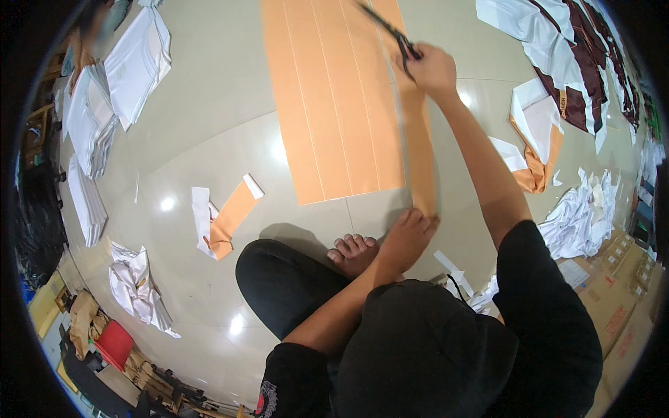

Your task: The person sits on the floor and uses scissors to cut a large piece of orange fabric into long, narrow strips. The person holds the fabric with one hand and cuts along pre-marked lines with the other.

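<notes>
Head view showed the right hand (432, 70) gripping dark scissors (399, 37) near the right edge of the lined orange sheet (341, 111), which lay on the floor (209, 153). Alongside that edge ran an orange strip (422, 157), its near end gripped in the left hand (410, 240).

Right fingers (422, 67) grip black scissors (391, 31); left fingers (417, 219) hold orange strip (422, 157).

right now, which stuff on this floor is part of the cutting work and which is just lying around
In use:
- black scissors, in the right hand
- narrow orange strip, its near end in the left hand
- wide orange sheet, beside the strip

Apparently just lying about:
- folded orange-and-white piece
- crumpled white pile
- cardboard boxes
</notes>
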A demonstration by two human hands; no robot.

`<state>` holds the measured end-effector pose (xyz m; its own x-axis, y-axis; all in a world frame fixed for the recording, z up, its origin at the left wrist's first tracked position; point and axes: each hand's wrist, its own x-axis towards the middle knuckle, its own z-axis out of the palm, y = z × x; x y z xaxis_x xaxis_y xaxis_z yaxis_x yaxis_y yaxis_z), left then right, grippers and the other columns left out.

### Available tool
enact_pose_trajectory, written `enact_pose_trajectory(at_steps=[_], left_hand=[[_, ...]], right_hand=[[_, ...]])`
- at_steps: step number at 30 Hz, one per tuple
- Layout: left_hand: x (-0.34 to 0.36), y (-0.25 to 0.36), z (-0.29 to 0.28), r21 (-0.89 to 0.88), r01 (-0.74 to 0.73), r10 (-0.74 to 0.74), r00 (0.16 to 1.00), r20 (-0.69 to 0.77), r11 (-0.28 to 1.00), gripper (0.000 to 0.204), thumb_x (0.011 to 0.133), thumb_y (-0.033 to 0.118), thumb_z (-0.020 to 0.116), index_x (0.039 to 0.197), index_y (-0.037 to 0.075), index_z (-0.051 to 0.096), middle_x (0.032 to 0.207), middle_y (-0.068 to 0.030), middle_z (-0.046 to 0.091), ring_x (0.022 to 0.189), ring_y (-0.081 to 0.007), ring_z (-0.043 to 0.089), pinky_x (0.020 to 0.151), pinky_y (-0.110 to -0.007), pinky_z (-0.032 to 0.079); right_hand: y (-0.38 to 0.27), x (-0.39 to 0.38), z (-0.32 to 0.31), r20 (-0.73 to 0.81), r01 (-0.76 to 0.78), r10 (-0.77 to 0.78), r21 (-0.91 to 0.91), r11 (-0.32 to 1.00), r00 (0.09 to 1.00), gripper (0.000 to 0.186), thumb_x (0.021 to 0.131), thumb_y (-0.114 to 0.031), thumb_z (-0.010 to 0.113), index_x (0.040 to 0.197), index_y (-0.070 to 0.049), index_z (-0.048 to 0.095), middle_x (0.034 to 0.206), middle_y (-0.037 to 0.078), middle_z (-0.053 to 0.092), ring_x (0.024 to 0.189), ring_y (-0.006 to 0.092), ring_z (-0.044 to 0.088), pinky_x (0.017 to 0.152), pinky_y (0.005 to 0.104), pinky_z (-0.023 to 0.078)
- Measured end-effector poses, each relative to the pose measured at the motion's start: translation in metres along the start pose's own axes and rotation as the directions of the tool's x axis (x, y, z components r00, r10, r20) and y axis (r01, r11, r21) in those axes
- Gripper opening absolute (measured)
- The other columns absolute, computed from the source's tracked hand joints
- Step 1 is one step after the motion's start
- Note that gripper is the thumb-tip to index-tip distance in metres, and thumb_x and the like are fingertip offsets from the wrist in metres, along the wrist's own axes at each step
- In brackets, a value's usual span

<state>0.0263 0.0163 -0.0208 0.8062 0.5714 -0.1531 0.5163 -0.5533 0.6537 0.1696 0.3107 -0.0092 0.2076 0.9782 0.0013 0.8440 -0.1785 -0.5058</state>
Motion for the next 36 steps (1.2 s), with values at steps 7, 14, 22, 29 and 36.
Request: enact_pose_trajectory(at_steps=[7, 14, 22, 29, 36], left_hand=[[0.009, 0.009, -0.017, -0.063, -0.011, 0.018, 0.993, 0.114, 0.998, 0.039, 0.08, 0.015, 0.064, 0.119, 0.008, 0.061, 0.119, -0.0092, 0.057, 0.117, -0.0265, 0.052, 0.099, -0.039, 0.041], [0.023, 0.001, -0.043, -0.134, 0.191, -0.231, 0.868, -0.439, 0.972, 0.051, 0.075, 0.008, 0.074, 0.119, 0.003, 0.051, 0.145, -0.0214, 0.038, 0.133, -0.0418, 0.039, 0.108, -0.048, 0.034], [0.022, -0.014, -0.032, -0.254, 0.115, -0.219, 0.875, -0.433, 0.96, 0.029, 0.085, 0.001, 0.054, 0.113, 0.006, 0.051, 0.13, -0.0158, 0.054, 0.116, -0.0351, 0.054, 0.098, -0.046, 0.042], [-0.025, -0.021, -0.105, -0.442, 0.224, -0.339, 0.919, -0.2, 0.869, 0.031, 0.077, -0.004, 0.062, 0.107, 0.003, 0.066, 0.103, -0.0186, 0.059, 0.101, -0.0373, 0.059, 0.092, -0.041, 0.048], [-0.191, -0.057, -0.243, -0.278, 0.57, -0.568, 0.427, -0.703, 0.773, 0.024, 0.087, -0.001, 0.056, 0.108, -0.001, 0.066, 0.106, -0.0155, 0.067, 0.097, -0.026, 0.067, 0.084, -0.034, 0.052]], right_hand=[[0.043, -0.114, -0.019, 0.028, -0.098, 0.095, 0.151, 0.984, 0.995, 0.027, 0.079, -0.029, 0.077, 0.084, -0.003, 0.068, 0.081, 0.016, 0.066, 0.073, 0.0346, 0.062, 0.067, 0.0423, 0.048], [0.05, -0.186, -0.036, 0.271, -0.241, 0.181, 0.207, 0.948, 0.945, 0.015, 0.079, -0.015, 0.072, 0.083, 0.0, 0.068, 0.076, 0.017, 0.066, 0.063, 0.0252, 0.061, 0.061, 0.0361, 0.047], [0.064, -0.243, -0.026, 0.463, -0.543, 0.284, 0.725, 0.424, 0.84, 0.017, 0.092, -0.014, 0.065, 0.094, 0.003, 0.066, 0.072, -0.001, 0.058, 0.061, 0.0081, 0.053, 0.055, 0.0222, 0.041], [0.092, -0.282, -0.053, 0.315, -0.507, 0.429, 0.719, 0.474, 0.847, 0.022, 0.092, -0.019, 0.068, 0.093, 0.002, 0.066, 0.071, -0.001, 0.056, 0.06, 0.0077, 0.051, 0.055, 0.0236, 0.041], [0.137, -0.332, -0.084, 0.33, -0.577, 0.479, 0.558, 0.596, 0.813, 0.026, 0.09, -0.022, 0.07, 0.093, 0.004, 0.066, 0.073, 0.002, 0.063, 0.063, 0.0093, 0.056, 0.057, 0.0255, 0.043]])
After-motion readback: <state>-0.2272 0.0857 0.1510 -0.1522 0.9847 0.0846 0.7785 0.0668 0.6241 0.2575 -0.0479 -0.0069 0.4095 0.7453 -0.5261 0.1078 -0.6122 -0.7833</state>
